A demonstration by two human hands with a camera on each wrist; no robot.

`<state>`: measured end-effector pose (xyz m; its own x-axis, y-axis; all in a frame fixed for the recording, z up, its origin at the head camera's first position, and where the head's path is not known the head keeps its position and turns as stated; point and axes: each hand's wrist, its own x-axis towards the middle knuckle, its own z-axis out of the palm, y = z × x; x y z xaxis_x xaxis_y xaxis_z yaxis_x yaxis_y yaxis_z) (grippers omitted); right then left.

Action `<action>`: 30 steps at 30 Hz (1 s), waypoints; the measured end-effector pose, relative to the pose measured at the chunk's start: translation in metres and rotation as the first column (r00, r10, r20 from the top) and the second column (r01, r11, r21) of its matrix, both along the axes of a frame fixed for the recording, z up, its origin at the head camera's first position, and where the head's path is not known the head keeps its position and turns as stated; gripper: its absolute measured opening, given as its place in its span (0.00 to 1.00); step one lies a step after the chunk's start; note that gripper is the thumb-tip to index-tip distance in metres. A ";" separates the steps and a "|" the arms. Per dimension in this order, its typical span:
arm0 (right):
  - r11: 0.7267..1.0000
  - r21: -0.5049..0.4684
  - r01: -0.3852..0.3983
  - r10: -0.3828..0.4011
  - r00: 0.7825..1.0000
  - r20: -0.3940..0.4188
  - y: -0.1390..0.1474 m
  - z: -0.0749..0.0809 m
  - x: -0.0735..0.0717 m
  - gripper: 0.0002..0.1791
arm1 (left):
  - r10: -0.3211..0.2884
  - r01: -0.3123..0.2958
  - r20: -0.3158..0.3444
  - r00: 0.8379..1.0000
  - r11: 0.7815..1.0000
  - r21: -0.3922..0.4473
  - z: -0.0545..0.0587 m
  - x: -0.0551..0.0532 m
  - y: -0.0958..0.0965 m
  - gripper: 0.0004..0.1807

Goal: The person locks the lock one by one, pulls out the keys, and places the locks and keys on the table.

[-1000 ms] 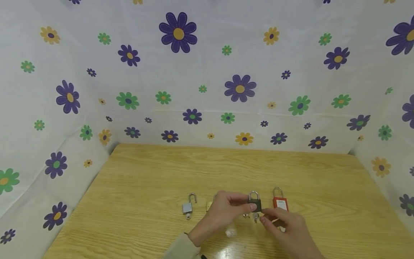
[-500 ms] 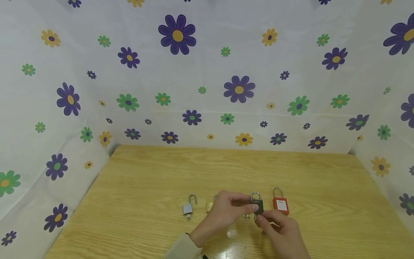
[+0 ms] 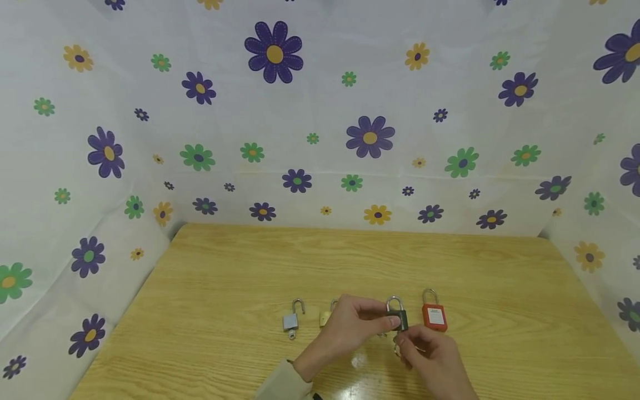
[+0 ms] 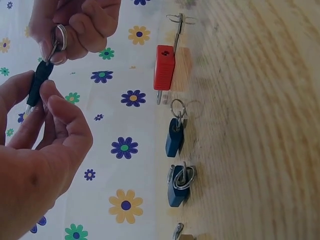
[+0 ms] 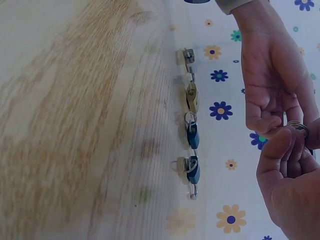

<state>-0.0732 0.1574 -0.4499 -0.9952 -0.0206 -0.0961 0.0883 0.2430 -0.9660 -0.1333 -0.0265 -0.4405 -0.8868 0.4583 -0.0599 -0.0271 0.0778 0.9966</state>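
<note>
In the head view my left hand (image 3: 350,325) holds a black padlock (image 3: 398,320) above the table, thumb across its front face and silver shackle pointing away from me. Below the padlock, my right hand (image 3: 432,350) pinches a key at its keyway. The left wrist view shows that key (image 4: 51,53) at the end of the padlock body, with a split ring (image 4: 60,36) hanging at the right fingertips. From the right wrist, the ring (image 5: 297,126) shows between the fingers, while the padlock is mostly hidden by the hands.
A red padlock (image 3: 434,316) lies to the right on the wooden table (image 3: 240,266). Leftward lie a silver padlock (image 3: 290,321) with its shackle raised and a brass padlock (image 3: 324,318), partly hidden. Two dark blue padlocks (image 5: 193,135) with keys show in the wrist views. Flowered cloth (image 3: 310,111) surrounds the table.
My right hand has moved left from beside the hanging keys and now pinches one at the padlock's bottom. My left hand's grip stays, with the padlock shifted slightly right.
</note>
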 end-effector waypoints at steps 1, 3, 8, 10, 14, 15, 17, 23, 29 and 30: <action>1.000 0.000 -0.014 0.014 1.000 0.012 0.001 0.001 0.000 0.05 | -0.001 0.001 -0.003 1.000 1.000 0.000 0.000 0.000 0.000 0.09; 0.999 0.011 -0.035 0.035 0.999 0.040 0.002 0.002 0.000 0.06 | -0.003 0.003 -0.005 1.000 1.000 0.003 0.000 0.000 0.000 0.09; 0.997 0.014 -0.074 0.073 0.994 0.076 0.004 0.004 -0.001 0.07 | -0.014 0.014 -0.002 1.000 1.000 0.009 0.000 0.001 -0.001 0.09; 0.997 0.004 -0.081 0.080 0.993 0.086 0.004 0.005 -0.001 0.07 | -0.019 0.019 0.000 1.000 1.000 0.015 -0.001 0.001 0.000 0.09; 0.997 0.001 -0.083 0.082 0.992 0.095 0.005 0.005 -0.001 0.06 | -0.018 0.018 0.001 1.000 1.000 0.025 -0.003 0.001 0.000 0.09; 0.996 0.000 -0.084 0.083 0.992 0.096 0.005 0.005 -0.001 0.06 | -0.017 0.017 0.002 1.000 1.000 0.027 -0.004 0.001 0.001 0.09; 0.997 0.002 -0.080 0.080 0.992 0.099 0.005 0.005 -0.001 0.06 | -0.013 0.012 0.002 1.000 1.000 0.027 -0.004 0.002 0.001 0.09; 0.999 0.003 -0.049 0.048 0.993 0.108 0.004 0.005 -0.002 0.06 | -0.017 0.017 0.003 1.000 0.999 0.044 -0.005 0.001 0.001 0.09; 1.000 0.017 0.011 -0.012 0.999 0.045 0.004 0.006 0.000 0.06 | -0.011 0.010 0.011 1.000 0.998 0.063 -0.006 0.001 0.005 0.09; 1.000 0.021 0.023 -0.024 0.999 0.034 0.004 0.006 0.001 0.07 | -0.008 0.007 0.013 1.000 0.998 0.061 -0.006 0.001 0.006 0.09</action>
<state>-0.0727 0.1612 -0.4436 -0.9915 0.0055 -0.1301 0.1270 0.2602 -0.9572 -0.1321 -0.0209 -0.4465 -0.8827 0.4680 -0.0428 -0.0396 0.0168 0.9991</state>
